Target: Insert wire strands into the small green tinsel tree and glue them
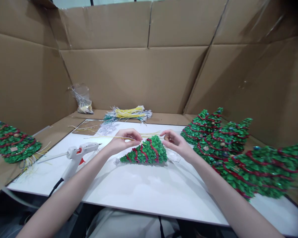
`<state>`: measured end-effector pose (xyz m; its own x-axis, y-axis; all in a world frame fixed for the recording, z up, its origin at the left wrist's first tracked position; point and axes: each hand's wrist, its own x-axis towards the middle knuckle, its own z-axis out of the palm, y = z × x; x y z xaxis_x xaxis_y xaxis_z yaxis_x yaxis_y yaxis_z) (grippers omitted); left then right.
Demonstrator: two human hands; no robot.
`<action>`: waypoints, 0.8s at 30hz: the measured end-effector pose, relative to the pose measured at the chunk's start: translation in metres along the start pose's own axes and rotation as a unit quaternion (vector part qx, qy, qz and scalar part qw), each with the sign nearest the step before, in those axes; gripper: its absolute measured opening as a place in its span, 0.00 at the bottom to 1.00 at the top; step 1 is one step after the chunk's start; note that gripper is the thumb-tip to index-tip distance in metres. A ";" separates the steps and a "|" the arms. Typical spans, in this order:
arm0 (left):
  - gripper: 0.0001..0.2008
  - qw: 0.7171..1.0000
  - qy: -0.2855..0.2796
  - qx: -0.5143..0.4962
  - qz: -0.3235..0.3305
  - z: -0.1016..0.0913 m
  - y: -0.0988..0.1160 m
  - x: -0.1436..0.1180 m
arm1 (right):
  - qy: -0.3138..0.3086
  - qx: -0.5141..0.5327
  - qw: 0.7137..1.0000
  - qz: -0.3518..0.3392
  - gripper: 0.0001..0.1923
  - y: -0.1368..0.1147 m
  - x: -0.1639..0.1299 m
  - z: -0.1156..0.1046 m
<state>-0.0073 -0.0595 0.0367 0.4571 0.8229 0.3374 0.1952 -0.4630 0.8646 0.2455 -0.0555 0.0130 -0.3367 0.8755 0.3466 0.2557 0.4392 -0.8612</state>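
I am watching the green tree lying on its side on the white board, just under both sets of fingertips. My left hand is pinching a thin yellow strand, which is running out away from its fingers. My right hand is curling closed on a small brown bead at the tree's wide end. A glue gun is resting beyond the left wrist, and finished trees are crowding outside the right fingers.
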 end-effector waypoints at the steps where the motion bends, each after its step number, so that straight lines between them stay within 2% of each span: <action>1: 0.07 1.000 -0.004 0.000 0.002 0.000 0.000 0.000 | 0.005 0.008 1.000 0.007 0.16 -0.001 0.000 0.001; 7: 0.05 1.000 -0.025 0.000 0.005 0.002 -0.002 -0.001 | -0.048 0.003 0.998 0.045 0.19 -0.003 -0.001 0.005; 13: 0.05 0.999 -0.017 0.028 0.000 0.004 -0.004 -0.002 | -0.101 0.043 0.991 0.076 0.21 -0.001 -0.002 0.007; 19: 0.05 0.999 -0.018 0.039 0.009 0.007 -0.005 0.000 | -0.117 0.094 0.980 0.128 0.24 -0.005 -0.003 0.012; 24: 0.06 0.999 -0.020 0.038 0.023 0.008 -0.005 0.000 | -0.126 0.109 0.973 0.162 0.23 -0.002 -0.003 0.015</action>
<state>-0.0016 -0.0600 0.0291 0.5016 0.7871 0.3589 0.2378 -0.5243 0.8176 0.2319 -0.0617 0.0083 -0.4889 0.8716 -0.0355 0.1972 0.0707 -0.9778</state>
